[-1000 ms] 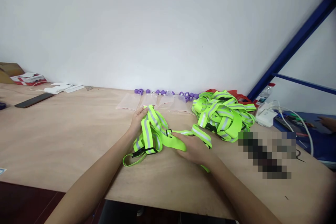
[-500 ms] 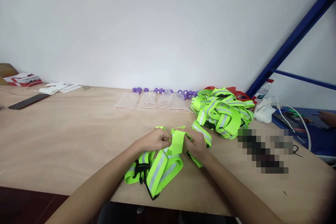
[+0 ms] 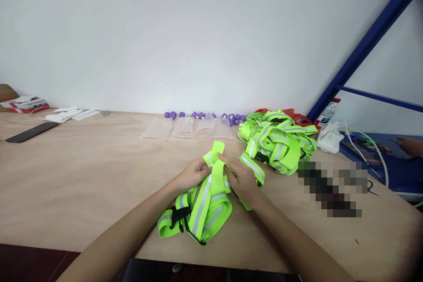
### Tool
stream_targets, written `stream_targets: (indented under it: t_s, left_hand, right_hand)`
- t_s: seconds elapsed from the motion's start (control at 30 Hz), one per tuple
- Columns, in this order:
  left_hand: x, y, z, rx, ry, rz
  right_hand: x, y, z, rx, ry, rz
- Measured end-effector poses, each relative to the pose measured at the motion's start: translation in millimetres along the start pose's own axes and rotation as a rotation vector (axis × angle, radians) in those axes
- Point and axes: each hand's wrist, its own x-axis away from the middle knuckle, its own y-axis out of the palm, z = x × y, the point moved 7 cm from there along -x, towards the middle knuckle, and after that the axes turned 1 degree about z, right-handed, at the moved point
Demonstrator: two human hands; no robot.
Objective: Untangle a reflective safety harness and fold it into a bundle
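Observation:
Both hands grip a neon-yellow reflective strap (image 3: pixel 202 205) with a silver stripe, near the table's front edge. My left hand (image 3: pixel 194 172) is closed on the strap from the left, its thumb and fingers pinching the band. From the right, my right hand (image 3: pixel 243 180) also closes on it, with the index finger stretched along the upper end. Loops of the strap hang down onto the table between my forearms. A black buckle (image 3: pixel 180 217) lies in the loops at lower left. The right hand's palm side is hidden.
A heap of similar reflective straps (image 3: pixel 277 141) sits right of my hands. Behind lie clear plastic bags (image 3: pixel 157 129) and several purple rolled pieces (image 3: pixel 236 120). A white charger with cables (image 3: pixel 330 139) stands at right, where another person's hand (image 3: pixel 410 145) shows. A dark flat object (image 3: pixel 31 132) lies left.
The strap's upper end now stands up above my hands, where before it was folded lower. My left hand has shifted slightly left, and the lower loops and buckle have moved a little.

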Motion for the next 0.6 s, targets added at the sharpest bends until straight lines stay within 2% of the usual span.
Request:
stream_targets:
  t_s: [0.1, 0.2, 0.37, 0.53, 0.6]
  left_hand:
    - [2.9, 3.5, 0.3, -0.204, -0.019, -0.061]
    - [4.9, 3.2, -2.6, -0.286, -0.089, -0.05]
    - [2.8, -6.5, -5.5, -0.27, -0.129, 0.096]
    - [2.0, -23.6, 1.8, -0.282, -0.061, 0.242]
    - [1.9, -24.9, 5.4, -0.252, -0.028, 0.233]
  right_hand:
    - [0.0, 5.4, 2.0, -0.071, 0.035, -0.023]
    - [0.2, 11.1, 5.3, -0.227, 0.142, -0.067]
    - [5.0, 24.0, 11.9, -0.508, 0.371, -0.153]
    - [1.8, 21.3, 18.9, -0.565, 0.395, -0.059]
    - [0.9, 21.6, 20.8, -0.587, 0.41, -0.054]
